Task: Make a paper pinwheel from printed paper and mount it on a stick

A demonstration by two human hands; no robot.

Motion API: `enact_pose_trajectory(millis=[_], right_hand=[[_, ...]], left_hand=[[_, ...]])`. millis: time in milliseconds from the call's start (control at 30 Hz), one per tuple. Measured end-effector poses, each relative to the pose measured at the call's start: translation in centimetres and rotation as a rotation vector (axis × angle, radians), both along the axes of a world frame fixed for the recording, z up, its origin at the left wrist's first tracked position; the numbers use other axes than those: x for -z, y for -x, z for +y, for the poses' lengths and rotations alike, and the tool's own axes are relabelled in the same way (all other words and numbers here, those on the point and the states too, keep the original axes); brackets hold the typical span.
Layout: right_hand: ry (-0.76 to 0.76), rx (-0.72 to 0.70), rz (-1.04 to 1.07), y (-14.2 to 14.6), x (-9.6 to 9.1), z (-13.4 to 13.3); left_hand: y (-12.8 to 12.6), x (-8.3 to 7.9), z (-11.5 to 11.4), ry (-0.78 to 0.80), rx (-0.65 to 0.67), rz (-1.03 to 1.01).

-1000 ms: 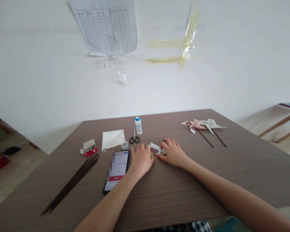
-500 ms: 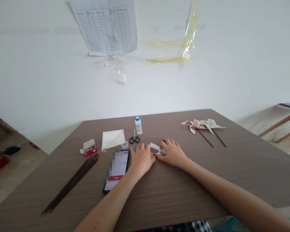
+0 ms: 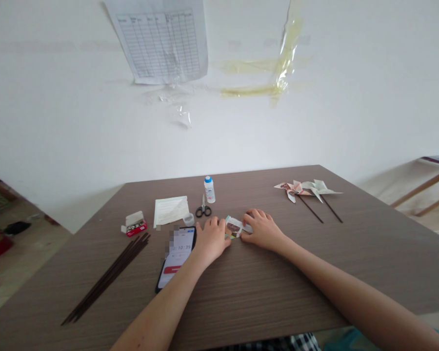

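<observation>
Left hand (image 3: 212, 239) and right hand (image 3: 262, 230) rest curled against a small folded paper (image 3: 234, 227) on the bench (image 3: 278, 292); grip unclear. Paper looks light, soft; hold by edges.

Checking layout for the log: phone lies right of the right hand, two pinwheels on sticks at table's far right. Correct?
No: the head view shows the phone left of the left hand, not right of the right hand. The pinwheels on sticks at the far right of the table stand as you said.
</observation>
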State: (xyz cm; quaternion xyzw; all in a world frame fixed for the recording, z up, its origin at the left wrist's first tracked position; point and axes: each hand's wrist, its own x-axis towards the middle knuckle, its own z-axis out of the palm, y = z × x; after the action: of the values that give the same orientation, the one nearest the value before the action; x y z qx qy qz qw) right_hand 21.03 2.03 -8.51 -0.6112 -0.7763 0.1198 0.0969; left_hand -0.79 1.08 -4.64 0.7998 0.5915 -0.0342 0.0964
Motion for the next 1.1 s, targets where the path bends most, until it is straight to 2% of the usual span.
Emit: enact_pose_trajectory(millis=[467, 900, 1100], right_hand=[[0.006, -0.098, 0.009, -1.7, 0.6, 0.8], [0.038, -0.170, 0.044, -3.4, 0.7, 1.6], [0.069, -0.204, 0.047, -4.2, 0.5, 2.0]], left_hand=[[0.9, -1.0, 0.0, 0.058, 0.046, 0.036], [2.1, -0.6, 0.5, 0.099, 0.107, 0.043], [3.7, 0.3, 1.7, 0.097, 0.165, 0.026]])
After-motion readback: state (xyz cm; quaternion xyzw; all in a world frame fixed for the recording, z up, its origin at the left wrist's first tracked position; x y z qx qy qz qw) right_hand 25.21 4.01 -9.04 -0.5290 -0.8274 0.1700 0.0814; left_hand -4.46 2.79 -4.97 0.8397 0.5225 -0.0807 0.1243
